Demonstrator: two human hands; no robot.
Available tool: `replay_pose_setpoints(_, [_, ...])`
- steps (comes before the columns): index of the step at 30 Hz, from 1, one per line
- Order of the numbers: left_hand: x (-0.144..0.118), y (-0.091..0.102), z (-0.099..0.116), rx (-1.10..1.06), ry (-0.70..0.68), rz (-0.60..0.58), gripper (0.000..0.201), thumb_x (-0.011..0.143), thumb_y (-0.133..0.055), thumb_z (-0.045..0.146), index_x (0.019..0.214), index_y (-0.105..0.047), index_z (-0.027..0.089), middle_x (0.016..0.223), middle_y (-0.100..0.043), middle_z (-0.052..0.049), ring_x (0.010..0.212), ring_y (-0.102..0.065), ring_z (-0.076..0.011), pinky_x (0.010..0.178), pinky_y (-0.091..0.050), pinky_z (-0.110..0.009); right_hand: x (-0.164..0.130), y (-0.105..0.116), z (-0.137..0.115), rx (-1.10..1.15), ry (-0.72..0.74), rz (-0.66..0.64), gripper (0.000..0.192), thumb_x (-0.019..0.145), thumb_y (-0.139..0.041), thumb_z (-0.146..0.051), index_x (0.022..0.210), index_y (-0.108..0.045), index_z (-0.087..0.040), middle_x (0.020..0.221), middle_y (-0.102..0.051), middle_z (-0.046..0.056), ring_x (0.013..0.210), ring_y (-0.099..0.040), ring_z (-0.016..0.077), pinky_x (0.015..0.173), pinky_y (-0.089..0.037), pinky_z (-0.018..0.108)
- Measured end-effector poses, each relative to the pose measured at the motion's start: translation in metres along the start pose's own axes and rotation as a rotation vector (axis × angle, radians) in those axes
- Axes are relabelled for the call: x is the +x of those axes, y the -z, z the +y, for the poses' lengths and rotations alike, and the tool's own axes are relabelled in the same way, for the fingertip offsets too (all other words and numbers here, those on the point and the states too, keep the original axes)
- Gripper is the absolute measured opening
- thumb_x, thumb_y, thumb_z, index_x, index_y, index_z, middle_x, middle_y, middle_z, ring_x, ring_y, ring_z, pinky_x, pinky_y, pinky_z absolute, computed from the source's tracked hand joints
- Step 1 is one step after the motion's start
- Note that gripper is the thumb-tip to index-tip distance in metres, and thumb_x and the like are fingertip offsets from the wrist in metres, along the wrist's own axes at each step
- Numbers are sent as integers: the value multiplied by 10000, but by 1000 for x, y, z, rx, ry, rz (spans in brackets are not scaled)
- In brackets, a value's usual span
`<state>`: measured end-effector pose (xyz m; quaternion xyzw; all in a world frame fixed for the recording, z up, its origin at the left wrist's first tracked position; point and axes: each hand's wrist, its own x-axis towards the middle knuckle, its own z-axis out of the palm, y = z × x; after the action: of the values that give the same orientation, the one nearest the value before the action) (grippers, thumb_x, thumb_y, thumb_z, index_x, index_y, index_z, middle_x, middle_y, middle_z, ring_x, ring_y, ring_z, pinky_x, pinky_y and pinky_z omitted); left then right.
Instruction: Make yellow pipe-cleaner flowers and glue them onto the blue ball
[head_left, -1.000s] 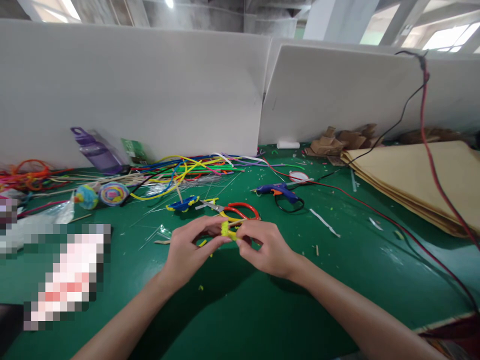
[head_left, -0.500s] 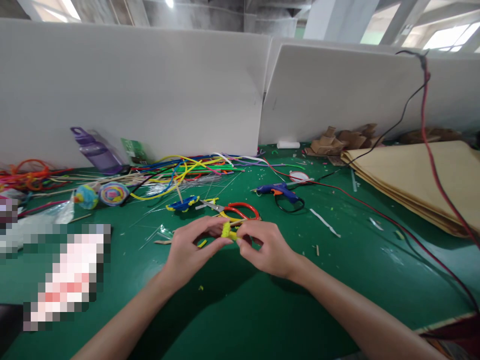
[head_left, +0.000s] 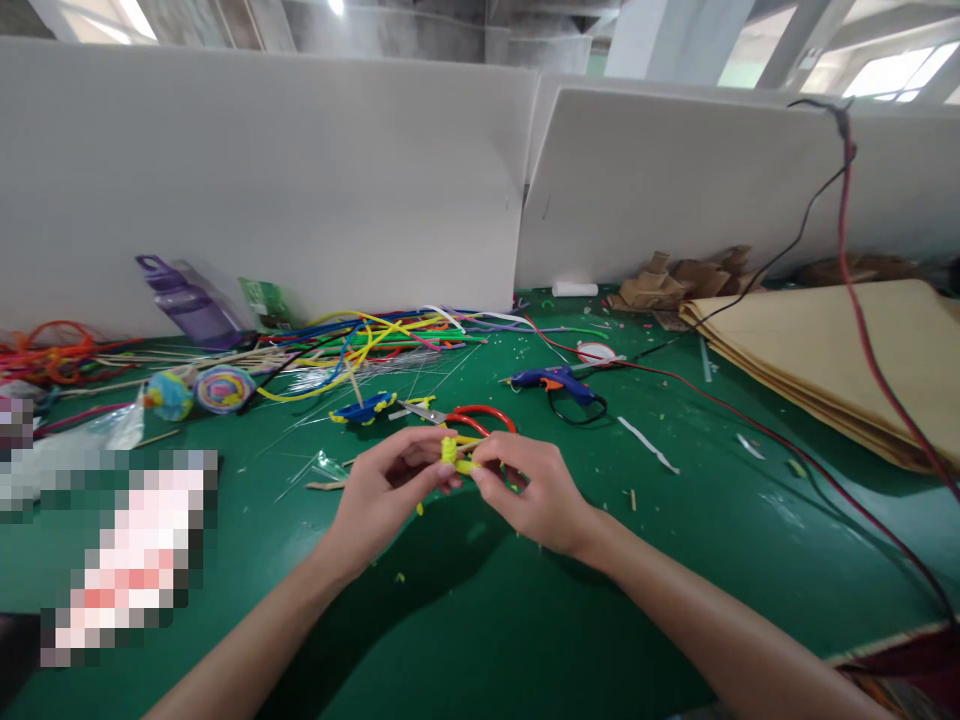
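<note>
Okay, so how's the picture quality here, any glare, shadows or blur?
Head view: bright glare at the skylights top right; both hands throw soft shadows on the green table; the small yellow piece is sharp; wide-angle bending at the edges; a pixelated patch sits lower left.

A small yellow fuzzy piece (head_left: 451,455), seemingly coiled, pinched between fingertips above the table.

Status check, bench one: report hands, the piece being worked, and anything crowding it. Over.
Left hand and right hand both pinching the yellow pipe-cleaner piece above the green mat. Red-handled scissors lie just behind the hands. Blue glue gun further back, clear.
</note>
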<state>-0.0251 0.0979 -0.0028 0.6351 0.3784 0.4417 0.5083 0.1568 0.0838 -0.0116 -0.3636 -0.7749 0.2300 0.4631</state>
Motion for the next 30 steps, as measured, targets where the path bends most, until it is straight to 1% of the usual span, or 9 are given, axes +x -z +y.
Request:
replay_pose_setpoints(3, [1, -1, -4, -28, 37, -45, 265, 769, -643, 226, 1022, -605, 160, 803, -712, -59, 673, -683, -174, 652, -592, -311, 1, 0, 0, 38, -21, 36, 110, 844, -488, -190, 885, -590, -187, 811, -629, 20, 646, -534, 93, 573, -423, 209])
replay_pose_setpoints(5, [0, -2, -5, -42, 49, -74, 260, 767, -647, 223, 1017, -610, 161, 796, -713, -56, 670, -683, -175, 643, -591, -309, 1, 0, 0, 80, -66, 30, 112, 853, -488, -204, 885, -594, -187, 832, -637, 28, 680, -554, 104, 583, -430, 217])
replay_pose_setpoints(10, [-2, -5, -6, -62, 6, -64, 231, 791, -623, 183, 1022, -620, 199, 766, -710, -21, 671, -679, -148, 638, -577, -262, 2, -1, 0, 280, -284, -57, 145, 889, -450, -268, 841, -549, -174, 738, -579, 7, 595, -516, 89, 553, -414, 216])
replay_pose_setpoints(13, [-3, -6, -6, -23, -11, -63, 229, 801, -610, 166, 1026, -630, 212, 771, -711, -13, 680, -677, -137, 647, -569, -242, 3, -2, -1, 382, -346, -93, 159, 906, -416, -270, 823, -513, -174, 696, -542, -10, 591, -495, 84, 555, -395, 211])
replay_pose_setpoints(16, [-3, -8, -4, 42, -13, -77, 213, 808, -601, 176, 1014, -648, 204, 765, -709, -20, 669, -674, -138, 641, -567, -245, 3, -2, -2, 346, -372, -110, 176, 914, -389, -261, 798, -491, -177, 643, -497, -28, 570, -459, 79, 535, -360, 205])
replay_pose_setpoints(19, [-2, -9, -3, 141, -44, -68, 187, 810, -597, 190, 982, -669, 197, 743, -701, -19, 630, -664, -135, 617, -563, -247, 3, -3, -2, 201, -367, -83, 182, 907, -394, -263, 780, -491, -177, 616, -466, -37, 532, -415, 73, 506, -329, 205])
replay_pose_setpoints(22, [0, -9, -4, 250, -93, -55, 181, 816, -586, 192, 969, -682, 198, 743, -692, -18, 615, -652, -128, 601, -553, -242, 2, -5, 1, 136, -368, -39, 172, 891, -421, -278, 801, -521, -172, 660, -527, -17, 546, -447, 77, 513, -357, 208])
replay_pose_setpoints(26, [1, -7, -8, 302, -118, -67, 241, 844, -545, 191, 1059, -655, 200, 802, -683, -33, 651, -645, -127, 605, -542, -241, 2, -7, 5, 195, -415, 48, 123, 846, -499, -279, 826, -552, -170, 756, -610, 18, 655, -560, 110, 579, -438, 226])
replay_pose_setpoints(30, [2, -6, -12, 354, -171, -75, 291, 861, -518, 192, 1129, -626, 224, 902, -648, -48, 684, -628, -117, 613, -533, -234, 1, -10, 5, 277, -443, 109, 94, 825, -519, -258, 831, -563, -174, 772, -624, 21, 695, -598, 123, 597, -479, 232])
